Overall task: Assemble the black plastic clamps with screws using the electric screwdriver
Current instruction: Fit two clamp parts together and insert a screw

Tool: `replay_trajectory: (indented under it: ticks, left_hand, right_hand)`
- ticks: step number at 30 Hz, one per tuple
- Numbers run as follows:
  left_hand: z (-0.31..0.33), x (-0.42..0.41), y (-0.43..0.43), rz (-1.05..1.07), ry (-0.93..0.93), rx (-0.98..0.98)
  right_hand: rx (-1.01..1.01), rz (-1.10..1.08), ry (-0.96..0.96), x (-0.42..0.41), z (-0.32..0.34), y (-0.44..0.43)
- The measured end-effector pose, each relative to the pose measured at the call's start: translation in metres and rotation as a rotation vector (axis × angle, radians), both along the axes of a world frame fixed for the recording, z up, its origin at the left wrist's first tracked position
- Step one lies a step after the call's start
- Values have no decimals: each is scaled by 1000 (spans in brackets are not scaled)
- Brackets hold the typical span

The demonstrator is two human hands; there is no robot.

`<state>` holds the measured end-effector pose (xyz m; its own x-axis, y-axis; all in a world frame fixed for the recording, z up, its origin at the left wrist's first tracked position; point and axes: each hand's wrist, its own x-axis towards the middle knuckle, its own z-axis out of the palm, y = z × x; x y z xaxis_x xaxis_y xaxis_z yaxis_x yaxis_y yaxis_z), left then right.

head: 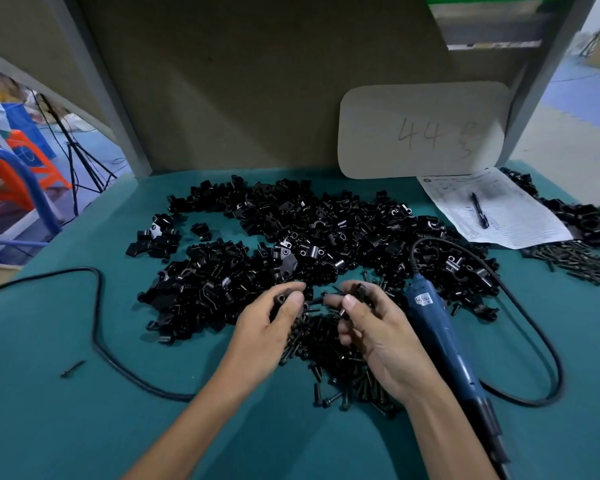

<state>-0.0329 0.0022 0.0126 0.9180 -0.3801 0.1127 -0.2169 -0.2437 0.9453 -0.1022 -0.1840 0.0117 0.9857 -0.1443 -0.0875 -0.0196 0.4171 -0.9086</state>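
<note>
A large heap of black plastic clamp parts (291, 233) covers the middle of the teal table. Loose black screws (336, 362) lie in a pile below and between my hands. My left hand (267, 327) pinches a black clamp piece (280, 299) between thumb and fingers. My right hand (374, 327) holds a black clamp piece (361, 291) and a screw (343, 311) at its fingertips, close to the left hand. The blue electric screwdriver (437, 327) lies on the table just right of my right hand, with its black cord (520, 296) looping to the right.
A second black cable (97, 327) curves across the left of the table, with one stray screw (72, 368) near it. A paper sheet with a pen (478, 209) lies at the back right, beside more clamps and screws (575, 258). A white card marked 44 (420, 133) leans on the back panel.
</note>
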Motion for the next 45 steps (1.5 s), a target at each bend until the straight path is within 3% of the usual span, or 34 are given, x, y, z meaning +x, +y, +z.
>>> replay_trajectory:
  ticks: [4, 6, 11, 21, 26, 34, 45]
  left_hand:
    - [-7, -12, -16, -33, 346, -246]
    - [-9, -9, -17, -77, 400, -221]
    - [-22, -5, -8, -97, 127, 163]
    - [-24, -23, -11, 10, -241, 179]
    - [-23, -24, -11, 28, -288, 169]
    - [-22, -28, -11, 56, -389, 111]
    - [-25, -24, -11, 111, -280, 54]
  right_hand:
    - [-4, 1, 3, -1, 0, 0]
    - [12, 6, 8, -1, 0, 1]
    - [2, 9, 34, 1, -2, 1]
    - [-580, 61, -82, 1, -10, 6]
    - [-588, 79, -93, 2, -12, 9]
    - [-582, -97, -20, 2, -12, 12]
    - [-501, 95, 52, -2, -8, 12]
